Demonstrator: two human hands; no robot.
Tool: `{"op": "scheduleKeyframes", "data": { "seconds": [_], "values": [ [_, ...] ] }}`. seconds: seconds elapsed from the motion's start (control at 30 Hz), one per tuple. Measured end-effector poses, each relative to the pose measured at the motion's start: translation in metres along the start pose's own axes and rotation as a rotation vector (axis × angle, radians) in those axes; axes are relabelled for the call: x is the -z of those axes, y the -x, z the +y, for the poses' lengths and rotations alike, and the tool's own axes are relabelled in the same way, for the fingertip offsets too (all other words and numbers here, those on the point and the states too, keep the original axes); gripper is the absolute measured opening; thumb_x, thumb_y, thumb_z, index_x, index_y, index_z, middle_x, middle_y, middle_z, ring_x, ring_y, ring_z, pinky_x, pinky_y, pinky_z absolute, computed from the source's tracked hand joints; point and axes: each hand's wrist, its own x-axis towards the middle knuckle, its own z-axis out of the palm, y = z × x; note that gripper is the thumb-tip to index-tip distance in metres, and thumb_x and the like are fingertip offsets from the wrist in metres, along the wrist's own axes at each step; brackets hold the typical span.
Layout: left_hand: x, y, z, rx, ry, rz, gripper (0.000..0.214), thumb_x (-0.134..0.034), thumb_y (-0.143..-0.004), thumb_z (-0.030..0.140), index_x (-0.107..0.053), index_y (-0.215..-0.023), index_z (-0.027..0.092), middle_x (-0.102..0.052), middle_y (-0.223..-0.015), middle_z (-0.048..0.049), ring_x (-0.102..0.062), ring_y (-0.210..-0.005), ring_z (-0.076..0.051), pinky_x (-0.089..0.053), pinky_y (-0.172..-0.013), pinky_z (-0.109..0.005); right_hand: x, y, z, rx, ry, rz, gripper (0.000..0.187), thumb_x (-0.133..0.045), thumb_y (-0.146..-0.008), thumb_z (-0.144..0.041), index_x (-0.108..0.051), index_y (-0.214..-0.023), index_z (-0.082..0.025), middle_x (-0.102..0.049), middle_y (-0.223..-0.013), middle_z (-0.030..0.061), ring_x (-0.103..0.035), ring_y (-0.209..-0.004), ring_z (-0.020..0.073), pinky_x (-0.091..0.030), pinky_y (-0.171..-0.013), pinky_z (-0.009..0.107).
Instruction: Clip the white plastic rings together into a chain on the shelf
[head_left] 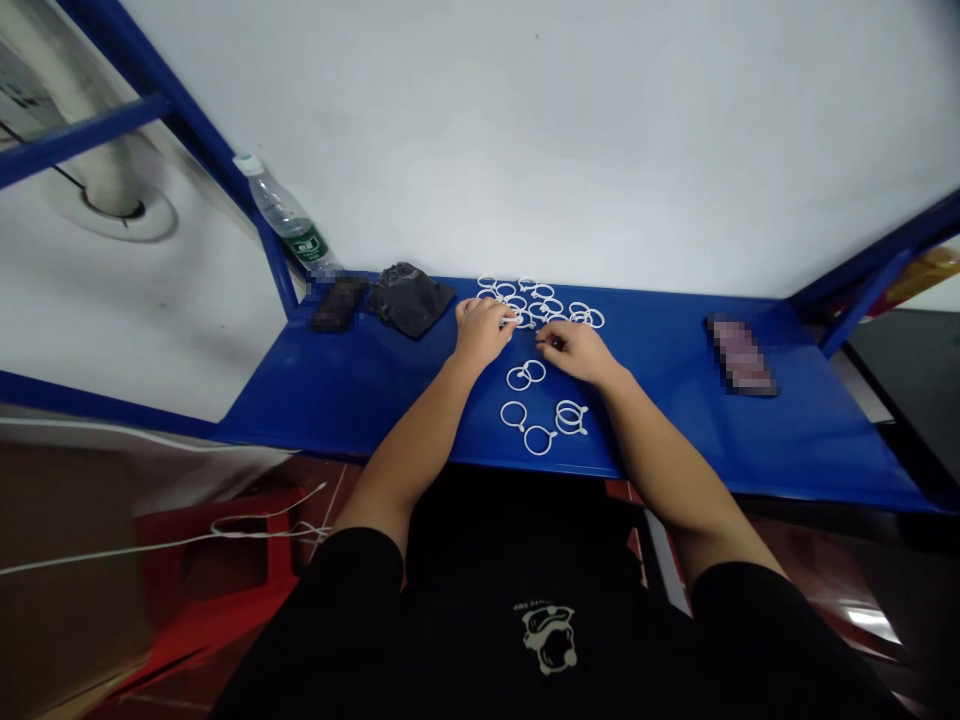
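Observation:
White curtain rings with small eyelets lie in a loose, overlapping cluster at the back of the blue tabletop. My left hand is at the left side of this cluster, its thumb and fingers closed on a white curtain ring that is partly hidden by the fingertips. Close by on the right, my right hand has its fingers curled in; whatever they hold, if anything, is too small to make out. Nearer the front edge, two overlapping rings lie between my forearms, with several more rings in front of them.
The blue table meets a white wall behind. A black drawstring pouch, a blurred dark item and a plastic bottle stand or lie at left. A blurred flat pinkish object lies at right. Below left is a red stool.

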Motion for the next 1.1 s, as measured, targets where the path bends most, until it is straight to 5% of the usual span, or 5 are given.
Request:
{"op": "scheduleKeyframes", "data": {
  "seconds": [0.23, 0.43, 0.77, 0.93, 1.1],
  "values": [
    [-0.005, 0.002, 0.005, 0.026, 0.020, -0.039, 0.011, -0.086, -0.097, 0.028, -0.086, -0.108, 0.025, -0.082, -0.124, -0.0096, -0.068, -0.127, -0.036, -0.038, -0.123, -0.058, -0.012, 0.002, -0.017, 0.014, 0.050, -0.277, 0.027, -0.079, -0.095, -0.044, -0.083, -0.112, -0.023, -0.077, -0.079, 0.0009, -0.065, -0.070, 0.0179, -0.040, -0.070, 0.031],
    [-0.004, 0.004, 0.009, -0.143, 0.116, -0.054, 0.008, -0.077, -0.104, 0.029, -0.084, -0.105, 0.024, -0.082, -0.116, -0.0079, -0.072, -0.117, -0.030, -0.051, -0.111, -0.047, -0.011, 0.002, -0.020, -0.013, 0.133, -0.313, 0.015, -0.070, -0.093, -0.022, -0.082, -0.101, -0.023, -0.078, -0.080, 0.0021, -0.064, -0.070, 0.0180, -0.038, -0.069, 0.030],
    [-0.006, 0.013, 0.013, -0.278, 0.238, -0.220, 0.032, -0.050, -0.117, 0.032, -0.081, -0.120, 0.023, -0.084, -0.117, -0.0072, -0.077, -0.110, -0.025, -0.059, -0.099, -0.038, 0.000, -0.001, -0.001, -0.150, -0.007, 0.116, 0.028, -0.053, -0.106, -0.040, -0.073, -0.098, -0.023, -0.079, -0.086, 0.0074, -0.067, -0.076, 0.0235, -0.045, -0.072, 0.033],
    [-0.011, 0.015, 0.019, -0.249, 0.200, -0.239, 0.026, -0.067, -0.107, 0.025, -0.078, -0.130, 0.023, -0.084, -0.116, -0.0073, -0.078, -0.104, -0.024, -0.059, -0.097, -0.037, -0.009, -0.005, 0.013, -0.159, -0.356, 0.212, 0.037, -0.061, -0.104, -0.057, -0.071, -0.093, -0.023, -0.075, -0.077, 0.0028, -0.065, -0.069, 0.0204, -0.051, -0.071, 0.034],
    [-0.013, 0.015, 0.022, -0.273, 0.161, -0.248, 0.007, -0.074, -0.101, 0.021, -0.080, -0.106, 0.022, -0.082, -0.105, -0.0059, -0.077, -0.097, -0.023, -0.058, -0.094, -0.035, -0.014, -0.008, 0.021, -0.163, -0.618, 0.296, 0.057, -0.080, -0.087, -0.077, -0.078, -0.104, -0.023, -0.077, -0.083, 0.0035, -0.063, -0.065, 0.0183, -0.053, -0.063, 0.034]
  ]
}}
